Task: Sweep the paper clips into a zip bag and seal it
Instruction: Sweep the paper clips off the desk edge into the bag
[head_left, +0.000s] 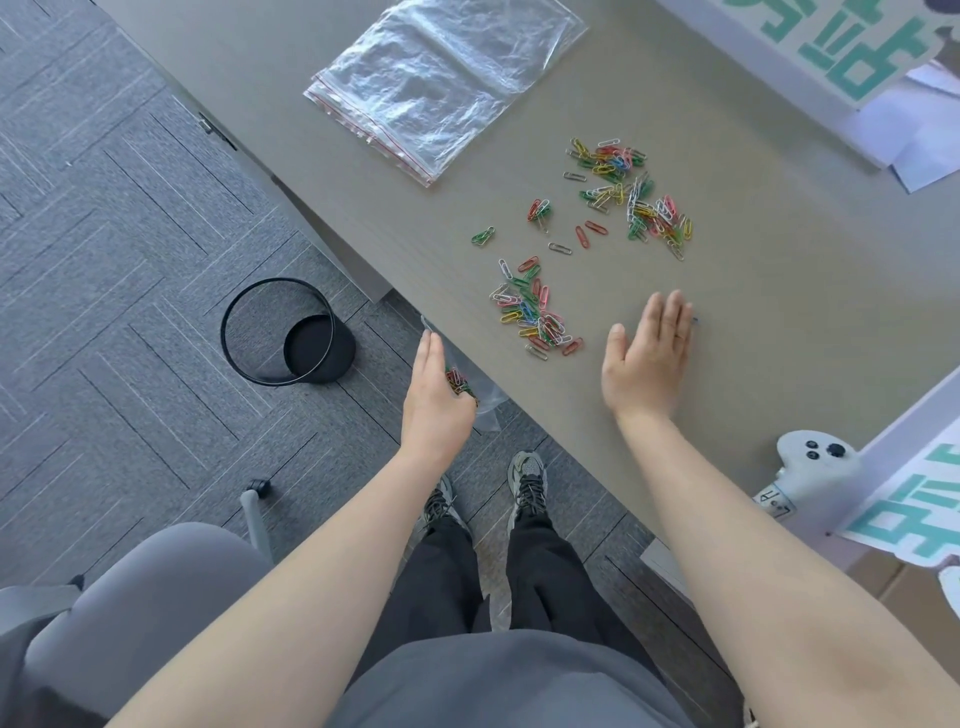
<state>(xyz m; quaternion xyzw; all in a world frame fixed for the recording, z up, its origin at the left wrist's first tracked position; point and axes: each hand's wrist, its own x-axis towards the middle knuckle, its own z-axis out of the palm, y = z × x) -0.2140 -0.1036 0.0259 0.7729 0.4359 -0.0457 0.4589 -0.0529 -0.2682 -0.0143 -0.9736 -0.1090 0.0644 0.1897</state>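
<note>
Coloured paper clips lie scattered on the grey desk (779, 322): one heap (535, 312) near the front edge, a larger spread (634, 197) farther back, a few strays (540, 210) between. My left hand (434, 397) is just off the desk's edge, holding a clear zip bag (485, 397) with some clips (460, 382) inside it. My right hand (649, 353) rests flat on the desk with fingers together, right of the near heap, holding nothing.
A stack of empty zip bags (441, 78) lies at the desk's far side. A black wire bin (288, 332) stands on the carpet to the left. A white controller (810, 462) sits at the right edge. A grey chair (145, 597) is lower left.
</note>
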